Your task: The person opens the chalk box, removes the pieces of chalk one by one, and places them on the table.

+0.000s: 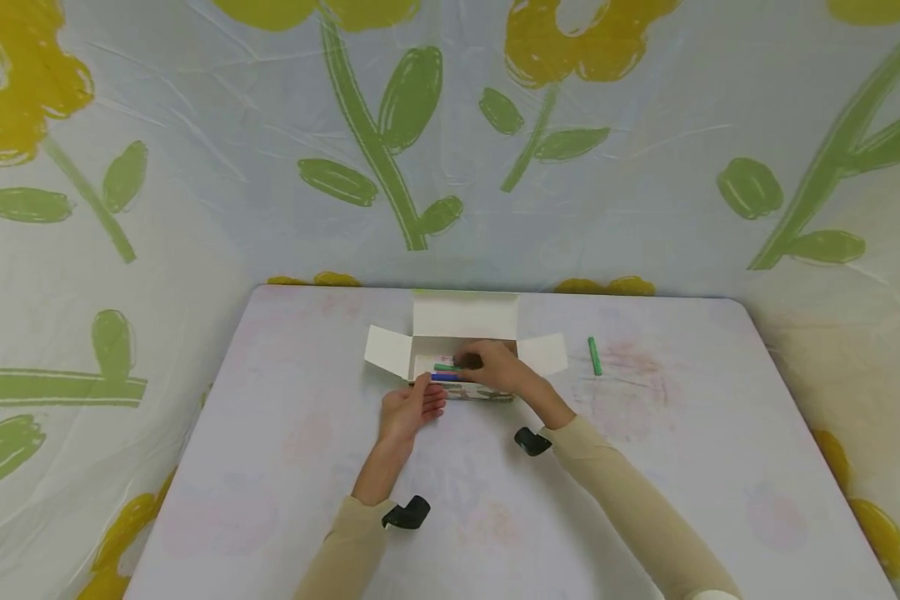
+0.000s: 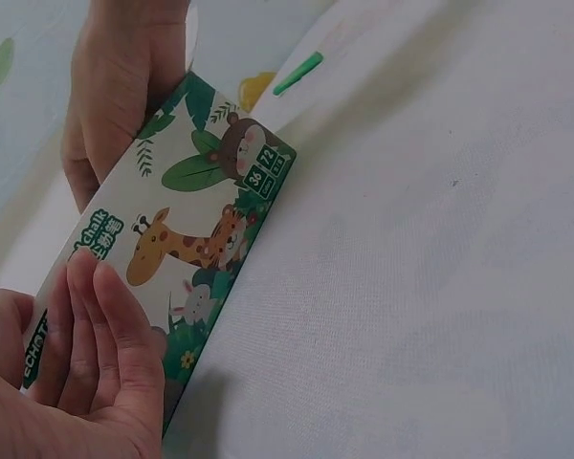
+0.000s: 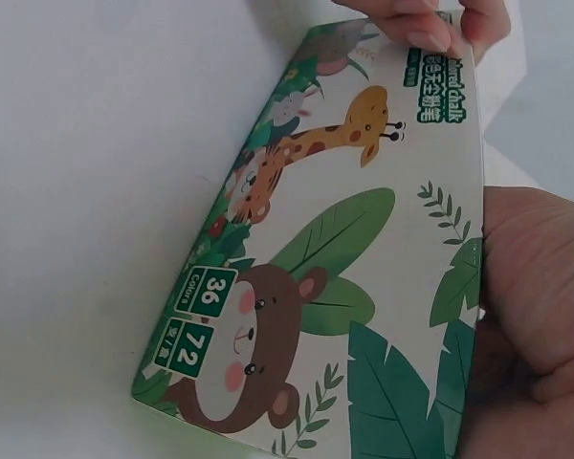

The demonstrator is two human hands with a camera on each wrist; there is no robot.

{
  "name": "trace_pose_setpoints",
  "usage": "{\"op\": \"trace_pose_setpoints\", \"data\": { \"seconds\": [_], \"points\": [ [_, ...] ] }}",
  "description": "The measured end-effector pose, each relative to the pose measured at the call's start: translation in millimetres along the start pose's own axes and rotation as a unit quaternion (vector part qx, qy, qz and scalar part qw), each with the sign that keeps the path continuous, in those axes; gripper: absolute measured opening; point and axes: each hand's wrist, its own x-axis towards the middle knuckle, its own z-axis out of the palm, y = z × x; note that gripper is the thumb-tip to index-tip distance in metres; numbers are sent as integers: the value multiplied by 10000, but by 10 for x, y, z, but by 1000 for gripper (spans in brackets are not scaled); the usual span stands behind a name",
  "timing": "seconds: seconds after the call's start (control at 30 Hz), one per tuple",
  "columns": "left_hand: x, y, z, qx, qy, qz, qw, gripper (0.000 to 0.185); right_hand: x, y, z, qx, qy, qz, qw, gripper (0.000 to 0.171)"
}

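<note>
My left grip [image 1: 411, 410] is at the left end of the front of the box [image 3: 402, 258], thumb over the rim and fingers nearly straight along the outside, pinching the front wall between them. My right grip [image 1: 497, 367] reaches down into the box with its fingers bent; the fingertips are hidden behind the wall, so I cannot tell how far apart they are or whether they have hold of anything.

The box sits on the far part of the worktop [image 1: 270, 467], its lid [image 1: 465, 315] up at the back, the left flap [image 1: 388, 352] and right flap [image 1: 543, 354] spread outward. Inside, a blue chalk [image 1: 442, 377] lies along the front wall, just beside my left thumb, with a green chalk [image 1: 442, 367] behind it. On the front panel I see a giraffe [image 3: 365, 120] and the numbers 36 and 72.

A loose green stick [image 1: 596, 357] lies on the worktop, apart from the box, past the right flap, near some reddish smudges [image 1: 637, 379].
</note>
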Motion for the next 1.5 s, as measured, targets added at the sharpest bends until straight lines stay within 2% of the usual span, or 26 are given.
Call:
{"op": "trace_pose_setpoints", "data": {
  "seconds": [0.17, 0.37, 0.5, 0.77, 1.17, 1.3, 1.5],
  "points": [
    [-8, 1, 17, -48, 47, 6, 10000, 38, 60, -8, -25, -144, -271, 79, 9995, 23],
    [-21, -8, 25, -121, -31, 170, 9998, 40, 104, -15, -45, -101, -567, 178, 9982, 20],
    [-38, 6, 33, -122, -30, 159, 9998, 40, 114, -36, -64, -203, -780, -11, 9967, 17],
    [-67, 23, 43, -43, -50, 130, 9999, 43, 137, -23, -47, -828, -945, -375, 9914, 15],
    [-44, -8, 12, -84, -1, 155, 9998, 41, 267, -32, 9, -1687, -1111, -557, 9778, 19],
    [-36, -10, 27, -67, -7, 148, 9999, 42, 221, -44, -41, -1614, -1037, -646, 9793, 22],
    [-32, -13, 30, -170, -3, 119, 9998, 38, 92, -9, -162, -926, -648, -1126, 9872, 18]
  ]
}}
